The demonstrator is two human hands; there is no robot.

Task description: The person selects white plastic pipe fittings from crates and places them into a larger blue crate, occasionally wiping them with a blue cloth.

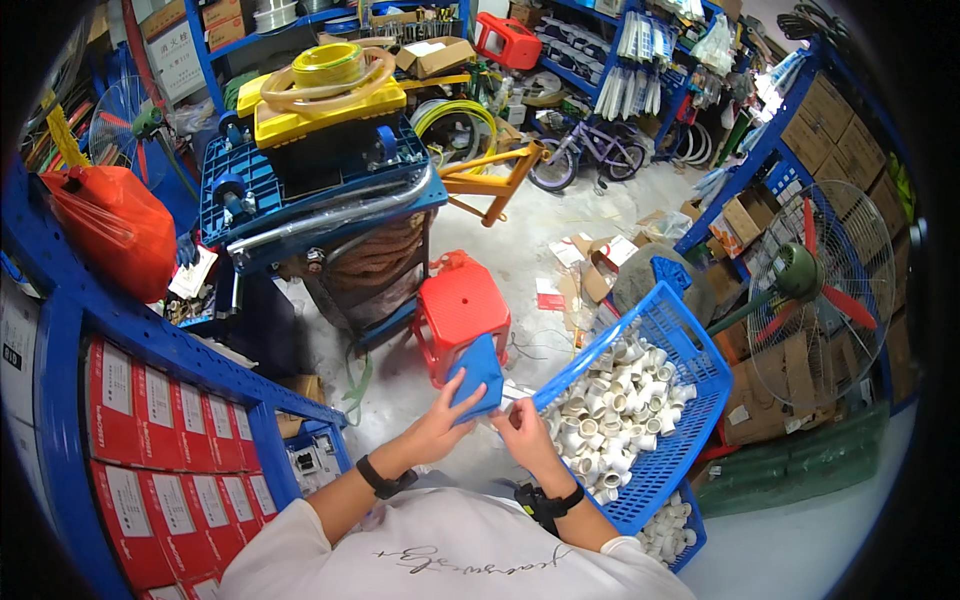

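Observation:
In my left hand is a blue packet, folded or filled, with a pointed top; the thumb and fingers grip its left and lower side. Close to the packet's lower right corner, my right hand has its thumb and fingertips pinched together at a small pale piece, too small to name. Just beyond the packet stands a red plastic stool. To the right of my right hand, a blue plastic basket holds many white plastic pipe fittings.
Behind the stool stands a blue cart bearing a yellow case and coiled hose. Red boxes fill a blue shelf at left. A caged fan is at right. Cardboard scraps lie on the floor, near a purple bicycle.

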